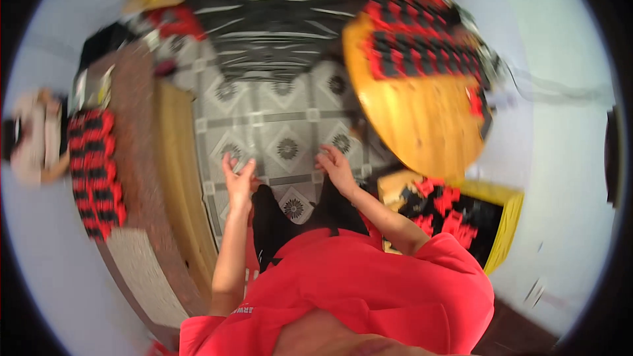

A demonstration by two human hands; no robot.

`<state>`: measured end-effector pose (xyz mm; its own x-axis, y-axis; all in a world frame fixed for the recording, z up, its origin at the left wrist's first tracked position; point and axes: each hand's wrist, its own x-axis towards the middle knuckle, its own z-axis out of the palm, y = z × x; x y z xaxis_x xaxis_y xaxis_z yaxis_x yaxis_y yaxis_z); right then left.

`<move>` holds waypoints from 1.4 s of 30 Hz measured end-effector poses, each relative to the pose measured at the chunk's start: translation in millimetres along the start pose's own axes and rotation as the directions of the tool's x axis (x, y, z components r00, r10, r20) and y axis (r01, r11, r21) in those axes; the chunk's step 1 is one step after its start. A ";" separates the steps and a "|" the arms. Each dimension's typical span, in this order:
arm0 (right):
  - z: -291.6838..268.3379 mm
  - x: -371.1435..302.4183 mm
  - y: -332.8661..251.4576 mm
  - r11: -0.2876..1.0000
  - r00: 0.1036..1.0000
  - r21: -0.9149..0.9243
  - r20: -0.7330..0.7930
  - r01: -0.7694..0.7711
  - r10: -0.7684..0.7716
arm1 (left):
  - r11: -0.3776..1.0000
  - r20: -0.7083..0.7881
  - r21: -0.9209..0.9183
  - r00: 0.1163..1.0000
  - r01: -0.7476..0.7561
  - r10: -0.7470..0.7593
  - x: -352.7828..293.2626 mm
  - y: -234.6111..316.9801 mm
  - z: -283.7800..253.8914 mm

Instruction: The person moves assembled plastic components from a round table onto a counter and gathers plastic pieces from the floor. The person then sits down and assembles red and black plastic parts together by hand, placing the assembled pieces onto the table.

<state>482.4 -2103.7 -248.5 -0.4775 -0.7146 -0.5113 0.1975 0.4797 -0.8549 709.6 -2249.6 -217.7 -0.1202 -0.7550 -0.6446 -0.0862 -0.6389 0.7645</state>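
Grey floor (280,106), parted hands (239,181) (338,170) above, table edge (374,116) right

1. Open air is lying between the left hand (239,174) and the right hand (337,166), leaving passage above the tiled floor (287,118).
2. On the left, a brown counter (135,151) is limiting sideways movement; red-and-black items (95,174) are occupying its left edge.
3. On the right, a round wooden table (422,118) is offering room at its near part; red-and-black pieces (422,49) are crowding its far part.
4. Near right, a yellow-edged box (506,227) is obstructing low reach.
5. Far ahead, a dark panelled structure (264,32) is bounding the floor.
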 end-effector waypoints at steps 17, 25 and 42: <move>-657.8 86.4 -16.6 0.799 0.279 -0.568 -0.814 -0.199 -0.509 | 0.844 0.713 0.470 0.675 -0.259 -0.190 -144.2 -92.1 535.4; -650.2 79.5 22.0 0.716 0.389 -0.698 -0.656 0.015 -0.647 | 0.872 0.731 0.451 0.639 -0.190 -0.240 -142.1 -104.2 573.3; -222.3 -37.2 -26.7 0.759 0.758 -0.554 -0.315 0.342 -0.571 | 0.973 0.456 -0.229 0.886 0.020 0.089 -119.8 -80.5 368.2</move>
<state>304.5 -1976.8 -187.1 -0.7446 -0.6550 0.1287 -0.4875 0.4019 -0.7752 366.8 -2053.4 -197.6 -0.5647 -0.6583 -0.4978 0.1399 -0.6708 0.7283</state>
